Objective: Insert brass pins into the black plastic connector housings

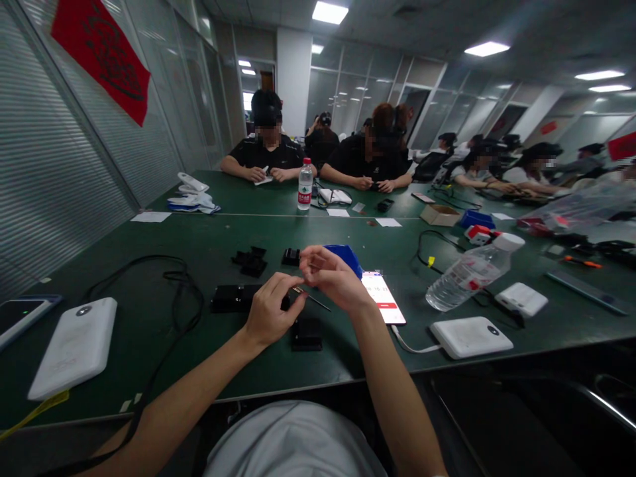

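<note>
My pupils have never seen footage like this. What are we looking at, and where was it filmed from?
There is no machine: a person works with bare hands. The single picture comes from a camera worn on the head, looking forward and down. The left hand and right hand nearly meet above a green table. On it lie black parts, a lit phone and a white battery pack cabled to it. A thin metal rod shows beside the left fingertips; whether either hand holds it is unclear.
</note>
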### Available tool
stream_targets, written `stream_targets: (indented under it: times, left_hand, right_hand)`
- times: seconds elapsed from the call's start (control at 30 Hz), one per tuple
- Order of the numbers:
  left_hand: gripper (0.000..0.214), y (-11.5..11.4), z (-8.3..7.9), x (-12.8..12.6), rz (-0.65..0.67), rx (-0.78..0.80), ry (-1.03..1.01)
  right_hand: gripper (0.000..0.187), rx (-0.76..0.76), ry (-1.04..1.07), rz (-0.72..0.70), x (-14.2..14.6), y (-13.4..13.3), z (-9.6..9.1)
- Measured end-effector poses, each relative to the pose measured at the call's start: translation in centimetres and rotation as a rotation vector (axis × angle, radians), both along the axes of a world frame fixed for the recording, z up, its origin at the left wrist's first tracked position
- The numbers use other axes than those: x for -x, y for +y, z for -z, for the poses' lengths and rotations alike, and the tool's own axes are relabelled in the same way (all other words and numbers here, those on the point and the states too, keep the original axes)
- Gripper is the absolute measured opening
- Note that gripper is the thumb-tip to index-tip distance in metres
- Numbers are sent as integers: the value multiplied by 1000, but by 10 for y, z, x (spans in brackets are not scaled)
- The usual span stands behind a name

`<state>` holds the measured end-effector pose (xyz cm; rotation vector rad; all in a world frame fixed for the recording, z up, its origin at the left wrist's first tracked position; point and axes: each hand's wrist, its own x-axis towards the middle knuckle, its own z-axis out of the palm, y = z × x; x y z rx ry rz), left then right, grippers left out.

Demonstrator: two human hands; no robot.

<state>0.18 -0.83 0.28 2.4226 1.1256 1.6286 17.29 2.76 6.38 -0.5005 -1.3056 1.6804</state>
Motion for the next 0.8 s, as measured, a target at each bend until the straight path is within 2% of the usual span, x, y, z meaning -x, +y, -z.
stream_targets:
  times: [0.17, 0.3, 0.4, 0.53, 0.8]
  left_hand:
    - [7, -1, -1, -1, 4, -31, 4]
    - [7, -2, -2, -2, 57, -58, -7]
    - [7, -3, -3, -2, 88, -74, -26]
    - [10, -1, 0, -1, 63, -69, 6]
    - [10, 1, 1, 0, 40, -30, 25]
  right_hand:
    - [57, 231, 153, 41, 1, -17, 5]
    - [65, 313, 195, 58, 2, -22, 11]
    - [67, 344, 199, 77, 4, -23, 16]
    - [67, 360, 181, 73, 6, -22, 21]
    - [57, 309, 140, 94, 8, -22, 27]
